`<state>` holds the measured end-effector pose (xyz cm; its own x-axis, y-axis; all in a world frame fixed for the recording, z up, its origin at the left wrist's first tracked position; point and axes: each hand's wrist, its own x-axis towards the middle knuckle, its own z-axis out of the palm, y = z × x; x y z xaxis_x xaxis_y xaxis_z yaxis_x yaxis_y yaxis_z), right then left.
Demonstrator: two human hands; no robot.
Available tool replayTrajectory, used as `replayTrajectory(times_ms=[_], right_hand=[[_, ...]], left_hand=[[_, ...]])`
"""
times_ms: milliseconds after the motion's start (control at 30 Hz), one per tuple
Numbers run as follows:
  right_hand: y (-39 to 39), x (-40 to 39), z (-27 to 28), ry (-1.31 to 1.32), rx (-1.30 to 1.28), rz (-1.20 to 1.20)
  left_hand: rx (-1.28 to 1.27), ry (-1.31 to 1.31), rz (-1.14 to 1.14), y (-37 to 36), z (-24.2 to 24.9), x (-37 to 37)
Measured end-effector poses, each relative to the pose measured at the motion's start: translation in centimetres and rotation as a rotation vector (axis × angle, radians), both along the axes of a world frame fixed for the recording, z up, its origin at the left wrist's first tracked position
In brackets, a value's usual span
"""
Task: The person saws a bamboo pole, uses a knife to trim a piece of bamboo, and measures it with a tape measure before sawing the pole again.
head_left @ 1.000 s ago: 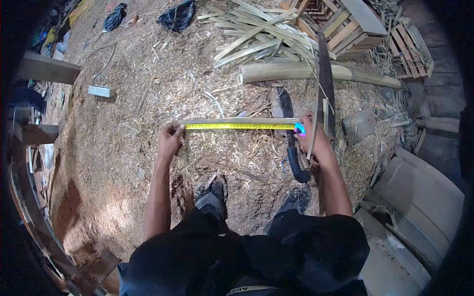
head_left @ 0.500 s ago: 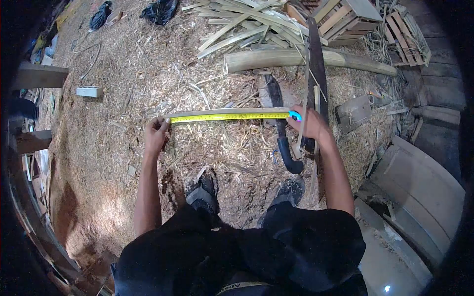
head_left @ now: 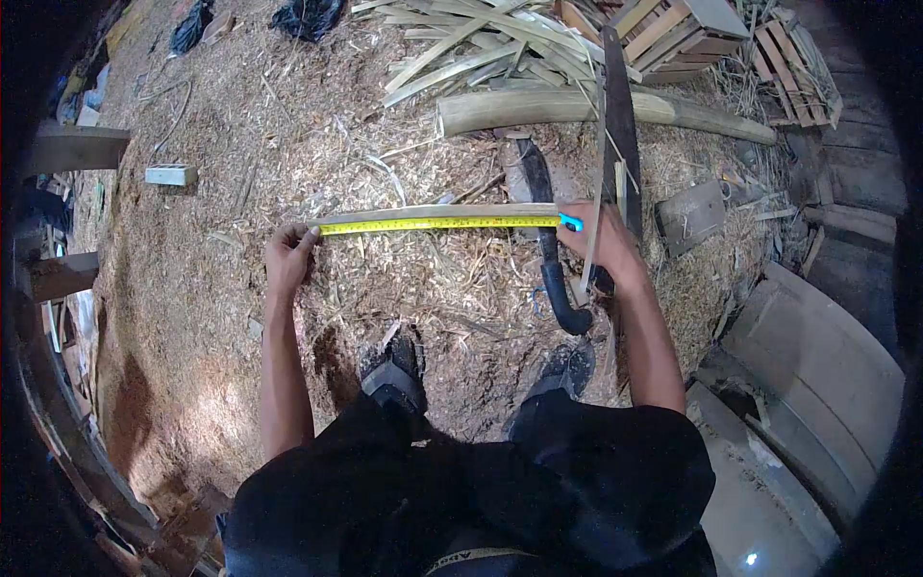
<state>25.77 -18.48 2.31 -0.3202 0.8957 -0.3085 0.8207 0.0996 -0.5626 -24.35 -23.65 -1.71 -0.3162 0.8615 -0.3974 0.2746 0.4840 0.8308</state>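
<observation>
A yellow tape measure [head_left: 437,224] is stretched between my two hands, along a thin wooden strip [head_left: 433,213]. My left hand [head_left: 290,258] is closed in a pinch on the tape's free end and the strip's left end. At the other end, my right hand [head_left: 601,238] grips the tape's case, of which a cyan part shows, together with the strip. Just below and left of that hand lies a machete [head_left: 561,296] with a dark curved handle; the strip and tape cross over its blade. A long dark saw-like blade [head_left: 620,130] runs behind my right hand.
Wood shavings cover the ground. Beyond lie a thick pole [head_left: 519,113], a heap of split strips [head_left: 471,58] and wooden crates [head_left: 683,38]. A grey block [head_left: 171,175] sits at left, a flat board [head_left: 690,218] at right. Curved panels [head_left: 817,346] stand lower right.
Both hands have shifted a little to the left, the left one more, carrying the tape and strip with them. The tape stays extended.
</observation>
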Motion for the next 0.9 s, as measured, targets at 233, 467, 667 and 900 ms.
replayTrajectory(times_ms=[233, 467, 667, 900], right_hand=[[0.1, 1.6, -2.6, 0.049, 0.25, 0.159], [0.5, 1.8, -1.7, 0.068, 0.208, 0.217], [0.1, 1.6, -1.8, 0.116, 0.193, 0.187], [-0.3, 1.3, -3.1, 0.111, 0.337, 0.149]], left_hand=[[-0.029, -0.014, -0.035, 0.2, 0.1, 0.2], [-0.062, 0.022, -0.074, 0.5, -0.5, -0.8], [0.025, 0.051, -0.06, 0.2, -0.3, -0.5], [0.144, 0.093, 0.091, 0.0, -1.3, 0.5]])
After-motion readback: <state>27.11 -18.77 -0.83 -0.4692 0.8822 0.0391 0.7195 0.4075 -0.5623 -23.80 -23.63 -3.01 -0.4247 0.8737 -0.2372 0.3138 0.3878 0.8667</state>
